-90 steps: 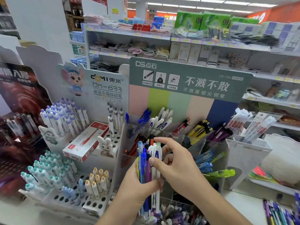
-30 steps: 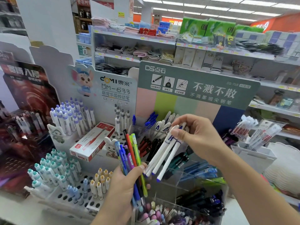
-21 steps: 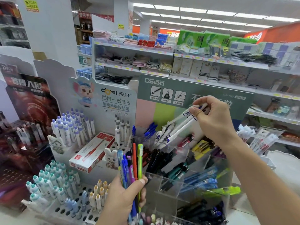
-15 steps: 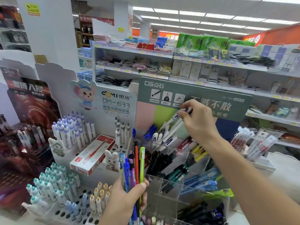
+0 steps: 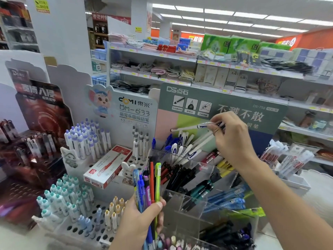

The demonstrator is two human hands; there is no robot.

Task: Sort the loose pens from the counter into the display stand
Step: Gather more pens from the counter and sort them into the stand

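My left hand grips a bunch of coloured pens, blue, purple, red and lime green, upright in front of the clear acrylic display stand. My right hand hovers over the stand's back row and pinches a white pen with a blue clip, which lies nearly level and points left. Other white pens slant from under the same hand down into the back compartment, among white pens with blue clips. I cannot tell whether the fingers still hold those.
Stand compartments hold black, red, yellow, teal and blue pens. To the left a white peg rack carries purple, teal and yellow capped pens, with a red and white pen box on it. Shop shelves rise behind. A white tray sits right.
My right hand pulled white pens out of the left hand's bunch and carried them up to the stand's back row. One pen has now swung up to nearly level. The left hand kept its bunch.
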